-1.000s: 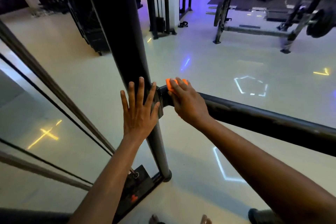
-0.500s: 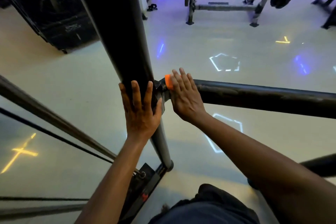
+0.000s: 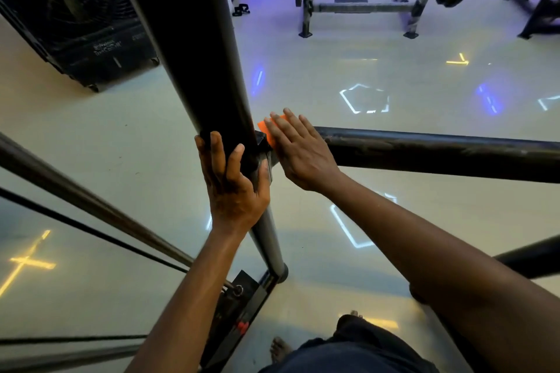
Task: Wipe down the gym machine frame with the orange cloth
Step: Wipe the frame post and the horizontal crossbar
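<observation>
Your left hand (image 3: 235, 182) wraps the black upright post (image 3: 194, 48). Your right hand (image 3: 300, 150), fingers straight and together, presses the orange cloth (image 3: 268, 132) onto the horizontal bar (image 3: 439, 151) at the joint; the cloth is mostly covered. Beyond stand a barbell rack (image 3: 363, 6) and a black fan unit (image 3: 72, 18), its label unreadable.

- You stand on a pale glossy floor (image 3: 424, 179) mirroring coloured light shapes;
- a barbell rack (image 3: 363, 6) ahead of you;
- a black fan (image 3: 69, 18) on your left.
</observation>
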